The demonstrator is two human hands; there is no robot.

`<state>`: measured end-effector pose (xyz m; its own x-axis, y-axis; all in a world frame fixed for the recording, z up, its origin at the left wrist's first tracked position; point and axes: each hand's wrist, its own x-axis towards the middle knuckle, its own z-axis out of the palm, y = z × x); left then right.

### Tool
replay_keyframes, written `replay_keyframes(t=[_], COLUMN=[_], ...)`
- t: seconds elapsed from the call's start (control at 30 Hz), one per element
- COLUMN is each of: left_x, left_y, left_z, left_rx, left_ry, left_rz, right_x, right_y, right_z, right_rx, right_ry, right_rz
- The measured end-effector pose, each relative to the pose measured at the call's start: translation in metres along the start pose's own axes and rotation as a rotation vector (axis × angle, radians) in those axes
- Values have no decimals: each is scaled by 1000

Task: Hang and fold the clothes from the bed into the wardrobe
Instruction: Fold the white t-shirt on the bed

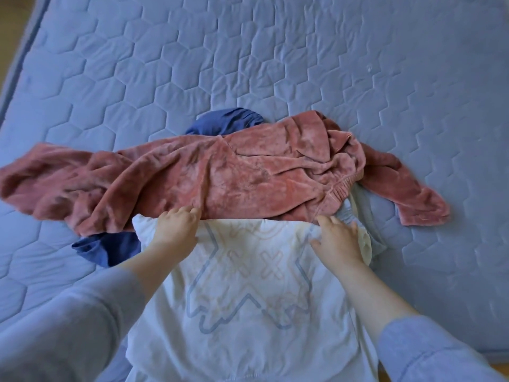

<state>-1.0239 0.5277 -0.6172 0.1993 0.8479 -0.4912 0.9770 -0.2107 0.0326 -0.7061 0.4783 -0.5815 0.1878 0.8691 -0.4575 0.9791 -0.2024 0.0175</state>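
A white sweatshirt (pixel 248 312) with a faint printed pattern lies flat on the bed in front of me. Across its far end sprawls a pink velvet garment (pixel 220 175), spread from left to right. A dark blue garment (pixel 225 122) shows behind the pink one and again at the lower left. My left hand (pixel 176 227) rests on the white sweatshirt's upper left edge, its fingertips touching the pink cloth. My right hand (pixel 336 238) lies on the sweatshirt's upper right, fingers fairly straight at the bunched white fabric.
The blue quilted mattress (pixel 275 51) fills the view. Its left edge (pixel 19 67) runs along the top left, with a strip of wooden floor beyond it. A sliver of floor shows at the bottom right too.
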Motion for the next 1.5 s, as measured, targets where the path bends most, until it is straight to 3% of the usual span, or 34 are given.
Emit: replay_keyframes(t=[0.17,0.33,0.6,0.97,1.1,1.3,1.5], left_x=[-6,-25,-80,-209,-240,-262,-264], left_y=[-23,-35,-38,-12,-2,14,16], left_z=[-5,-7,-30,0,34,116,156], left_rx=[34,-102,79,-2,-17,-8,-106], left_ry=[-80,54,-35,230,259,77,77], left_rz=[-78,0,-38,-68,-58,-79,-133], right_x=[-3,-18,-53,-157,-191,-230,-231], right_y=[13,22,45,75,96,103,95], right_z=[-6,-5,-32,-17,19,104,156], right_rx=[7,33,-238,-48,-48,-110,-144], right_ry=[43,24,131,432,357,213,8], right_rz=[-36,-39,-125,-354,-433,-476,-264])
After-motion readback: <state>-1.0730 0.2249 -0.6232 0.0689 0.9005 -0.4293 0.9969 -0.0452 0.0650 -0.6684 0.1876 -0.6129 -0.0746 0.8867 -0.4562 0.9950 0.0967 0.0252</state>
